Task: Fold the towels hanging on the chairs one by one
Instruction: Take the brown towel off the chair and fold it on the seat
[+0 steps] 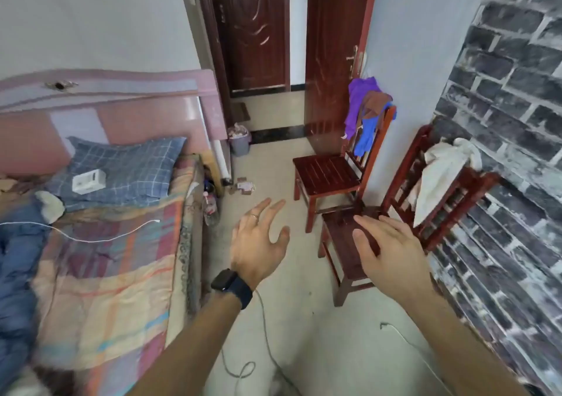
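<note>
grip: left hand (258, 243) and right hand (392, 255) spread, empty | white towel (438, 179) draped over near chair (450, 195) backrest | advice: lift by top edge, both corners

our left hand (257, 243): centre frame, arm out, fingers spread, holding nothing | our right hand (392, 255): right of centre, arm out, fingers straight, holding nothing

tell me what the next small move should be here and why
Probably reach the right hand to the white towel and lift it off the back of the near chair. That hand and the left hand are open and empty, and this towel looks like the one hanging closest to them.
</note>
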The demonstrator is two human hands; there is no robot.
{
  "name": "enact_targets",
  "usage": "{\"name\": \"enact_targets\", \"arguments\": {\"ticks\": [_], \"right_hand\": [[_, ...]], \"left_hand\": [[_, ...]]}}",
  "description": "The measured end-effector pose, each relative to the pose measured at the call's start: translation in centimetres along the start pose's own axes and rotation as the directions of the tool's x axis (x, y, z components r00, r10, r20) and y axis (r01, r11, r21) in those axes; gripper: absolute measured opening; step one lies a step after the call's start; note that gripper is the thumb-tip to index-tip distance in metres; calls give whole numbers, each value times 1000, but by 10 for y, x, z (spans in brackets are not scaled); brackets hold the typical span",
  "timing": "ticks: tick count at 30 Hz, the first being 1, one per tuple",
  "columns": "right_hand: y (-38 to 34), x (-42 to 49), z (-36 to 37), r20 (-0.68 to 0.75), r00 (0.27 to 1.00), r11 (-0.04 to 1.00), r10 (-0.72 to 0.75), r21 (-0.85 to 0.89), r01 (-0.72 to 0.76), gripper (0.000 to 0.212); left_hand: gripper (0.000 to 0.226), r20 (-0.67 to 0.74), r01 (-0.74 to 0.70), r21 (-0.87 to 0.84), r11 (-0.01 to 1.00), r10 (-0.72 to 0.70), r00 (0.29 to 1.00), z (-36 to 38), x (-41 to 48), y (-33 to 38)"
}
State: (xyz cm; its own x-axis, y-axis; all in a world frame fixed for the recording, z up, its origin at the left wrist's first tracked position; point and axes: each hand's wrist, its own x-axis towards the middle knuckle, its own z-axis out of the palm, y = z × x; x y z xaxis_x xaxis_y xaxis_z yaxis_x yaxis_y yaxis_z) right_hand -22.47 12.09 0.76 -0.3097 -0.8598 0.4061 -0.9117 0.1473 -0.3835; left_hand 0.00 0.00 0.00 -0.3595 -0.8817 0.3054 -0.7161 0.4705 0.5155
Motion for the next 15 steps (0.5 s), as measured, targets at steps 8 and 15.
{"name": "enact_targets", "arguments": {"ticks": [8,15], "right_hand": [[41,83,87,174,981,996,81,34,-88,38],[65,209,153,304,932,980,197,-28,-198,39]], "left_hand": [[53,219,120,13,993,-120,968,82,87,-62],[53,280,105,24,994,-107,954,127,228,-109]]}}
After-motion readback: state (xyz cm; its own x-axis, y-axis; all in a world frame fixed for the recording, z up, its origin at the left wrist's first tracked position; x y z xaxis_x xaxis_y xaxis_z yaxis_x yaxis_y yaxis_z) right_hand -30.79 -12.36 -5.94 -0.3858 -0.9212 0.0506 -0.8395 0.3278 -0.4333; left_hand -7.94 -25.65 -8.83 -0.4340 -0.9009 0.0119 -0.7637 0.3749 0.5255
